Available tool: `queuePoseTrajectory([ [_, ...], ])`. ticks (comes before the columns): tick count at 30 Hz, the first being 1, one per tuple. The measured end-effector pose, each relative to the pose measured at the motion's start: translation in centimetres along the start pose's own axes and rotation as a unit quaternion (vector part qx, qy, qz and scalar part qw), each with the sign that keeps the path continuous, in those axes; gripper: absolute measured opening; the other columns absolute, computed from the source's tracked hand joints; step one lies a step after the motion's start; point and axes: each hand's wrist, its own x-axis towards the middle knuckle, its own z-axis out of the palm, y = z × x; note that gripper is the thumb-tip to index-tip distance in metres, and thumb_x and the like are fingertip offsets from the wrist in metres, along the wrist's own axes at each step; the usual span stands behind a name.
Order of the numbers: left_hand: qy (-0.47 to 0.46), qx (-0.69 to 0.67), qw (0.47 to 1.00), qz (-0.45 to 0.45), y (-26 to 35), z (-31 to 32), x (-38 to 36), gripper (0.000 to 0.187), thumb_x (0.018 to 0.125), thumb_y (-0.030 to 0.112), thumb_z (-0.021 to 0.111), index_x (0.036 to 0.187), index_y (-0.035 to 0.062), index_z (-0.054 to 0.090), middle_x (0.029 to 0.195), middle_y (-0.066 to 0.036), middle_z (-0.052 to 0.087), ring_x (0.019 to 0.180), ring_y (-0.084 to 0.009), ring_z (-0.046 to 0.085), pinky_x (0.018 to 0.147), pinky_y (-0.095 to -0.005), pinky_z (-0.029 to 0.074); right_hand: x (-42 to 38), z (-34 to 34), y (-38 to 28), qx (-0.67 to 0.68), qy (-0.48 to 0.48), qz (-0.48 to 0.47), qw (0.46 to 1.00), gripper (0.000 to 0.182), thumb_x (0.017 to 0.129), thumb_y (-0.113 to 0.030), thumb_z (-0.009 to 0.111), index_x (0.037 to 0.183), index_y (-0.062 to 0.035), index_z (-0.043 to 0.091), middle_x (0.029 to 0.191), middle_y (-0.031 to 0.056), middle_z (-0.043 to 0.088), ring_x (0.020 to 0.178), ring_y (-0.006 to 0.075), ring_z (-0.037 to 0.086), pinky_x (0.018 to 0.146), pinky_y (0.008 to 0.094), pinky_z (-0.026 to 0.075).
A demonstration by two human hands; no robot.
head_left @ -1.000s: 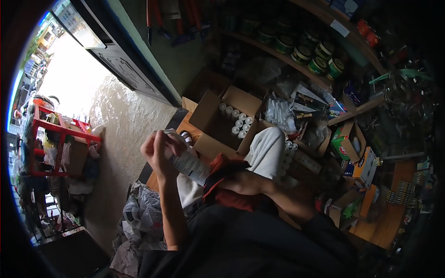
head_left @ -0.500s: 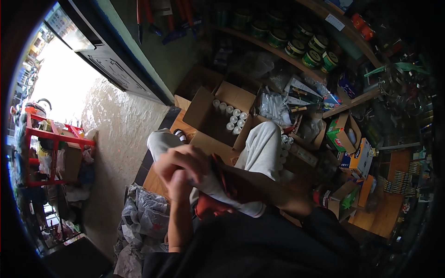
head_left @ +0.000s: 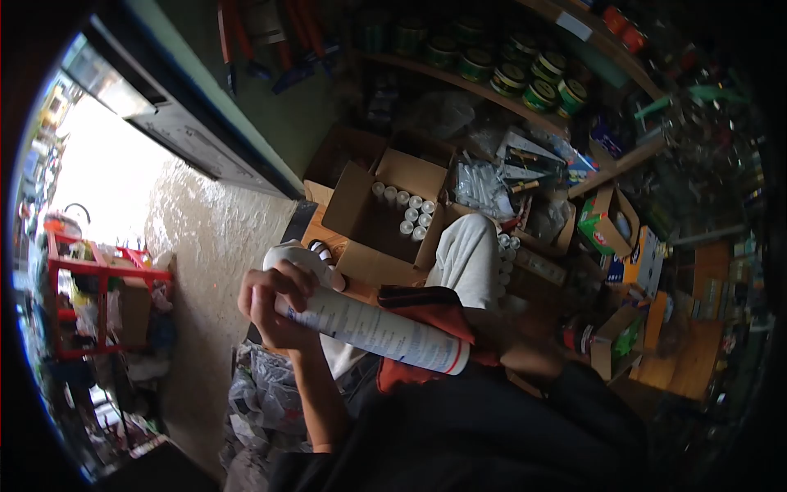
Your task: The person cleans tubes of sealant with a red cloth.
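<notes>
Your left hand (head_left: pixel 277 305) clamps the tube (head_left: pixel 377 332) at centre, outside the part-filled box (head_left: pixel 351 199) above; your right hand's (head_left: pixel 522 348) grip near the cloth (head_left: pixel 447 310) is too blurred to tell.

Glare floods the doorway (head_left: pixel 102 156) at left, the dim interior falls into shadow, and fisheye edges curve, blackened.

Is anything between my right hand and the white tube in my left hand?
Yes, the red cloth lies between your right hand and the white tube, beside its red-ringed end. That hand is blurred.
</notes>
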Motion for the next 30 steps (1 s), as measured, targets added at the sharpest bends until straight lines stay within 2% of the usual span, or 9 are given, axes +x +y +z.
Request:
queuePoseTrajectory([
  [7,-0.058,-0.081,0.995,-0.02,-1.9,2.3,-4.8,0.025,0.095,0.015,0.036,0.077,0.0013,0.046,0.049,-0.007,0.045,0.047,-0.0191,0.046,0.045,-0.0341,0.044,-1.2,0.7,1.3,0.011,-0.004,-0.002,1.0,0.043,0.092,-0.028,0.057,0.129,-0.0077,0.052,0.116,0.0152,0.059,0.107,0.0263,0.058,0.095,0.0338,0.045],
  [12,0.035,-0.027,0.996,-0.083,-1.8,-0.8,-4.9,0.029,0.098,0.026,0.035,0.074,0.01,0.038,0.049,-0.001,0.028,0.048,-0.0128,0.035,0.053,-0.0294,0.037,-5.4,3.4,1.5,-0.004,0.032,0.042,0.999,0.045,0.091,-0.028,0.058,0.13,-0.006,0.051,0.118,0.0153,0.058,0.11,0.0261,0.057,0.098,0.034,0.043],
  [14,0.035,-0.093,0.987,-0.126,-1.9,-2.6,-5.6,0.029,0.098,0.031,0.038,0.081,0.0083,0.045,0.06,-0.004,0.04,0.057,-0.0162,0.047,0.059,-0.0297,0.042,-6.8,3.9,1.8,-0.022,0.059,0.062,0.996,0.046,0.091,-0.028,0.058,0.13,-0.0053,0.051,0.119,0.0154,0.058,0.111,0.026,0.056,0.099,0.034,0.042],
  [16,0.12,0.04,0.971,-0.205,-2.6,-2.0,-6.8,0.029,0.097,0.034,0.042,0.096,0.0068,0.053,0.087,-0.009,0.054,0.08,-0.0208,0.059,0.072,-0.0313,0.047,-7.8,3.9,3.5,-0.046,0.088,0.076,0.992,0.047,0.091,-0.027,0.058,0.13,-0.0047,0.05,0.12,0.0154,0.058,0.113,0.026,0.056,0.1,0.0341,0.042],
  [17,0.103,-0.03,0.942,-0.319,-2.1,-1.5,-7.2,0.031,0.097,0.036,0.046,0.109,0.0092,0.055,0.117,-0.01,0.054,0.103,-0.0241,0.059,0.087,-0.036,0.047,-8.3,3.6,4.7,-0.06,0.101,0.081,0.99,0.047,0.09,-0.027,0.058,0.131,-0.0043,0.05,0.121,0.0154,0.058,0.113,0.0259,0.056,0.101,0.0342,0.041],
  [18,0.098,-0.116,0.923,-0.354,-2.8,-1.9,-8.3,0.026,0.098,0.03,0.048,0.11,0.0069,0.051,0.122,-0.013,0.054,0.104,-0.0254,0.061,0.086,-0.0407,0.052,-8.5,3.8,5.9,-0.07,0.109,0.085,0.988,0.047,0.09,-0.027,0.059,0.131,-0.004,0.05,0.121,0.0155,0.058,0.114,0.0259,0.055,0.102,0.0342,0.041],
  [25,0.213,-0.217,0.793,-0.529,-4.4,-2.3,-13.2,0.039,0.094,0.027,0.061,0.127,0.0139,0.047,0.113,-0.006,0.058,0.101,-0.0189,0.059,0.091,-0.0393,0.049,-10.5,7.3,12.5,-0.12,0.167,0.077,0.976,0.048,0.09,-0.024,0.059,0.131,-0.0025,0.049,0.123,0.0147,0.057,0.118,0.0244,0.053,0.105,0.0335,0.039],
  [28,0.205,-0.233,0.812,-0.495,-4.1,-1.5,-13.0,0.039,0.093,0.028,0.06,0.128,0.0131,0.047,0.1,-0.003,0.058,0.089,-0.0149,0.059,0.082,-0.0315,0.052,-9.7,6.9,8.5,-0.067,0.202,0.089,0.973,0.045,0.09,-0.022,0.057,0.13,-0.0038,0.049,0.12,0.0138,0.056,0.116,0.0212,0.053,0.102,0.0327,0.039],
  [30,0.218,-0.283,0.811,-0.463,-3.7,-0.7,-12.3,0.041,0.093,0.03,0.06,0.127,0.0126,0.047,0.091,0.001,0.054,0.081,-0.0112,0.055,0.077,-0.0287,0.051,-9.4,6.9,9.6,-0.046,0.224,0.182,0.957,0.043,0.091,-0.02,0.056,0.129,-0.0035,0.048,0.119,0.0131,0.056,0.115,0.0207,0.053,0.1,0.0332,0.04],
])
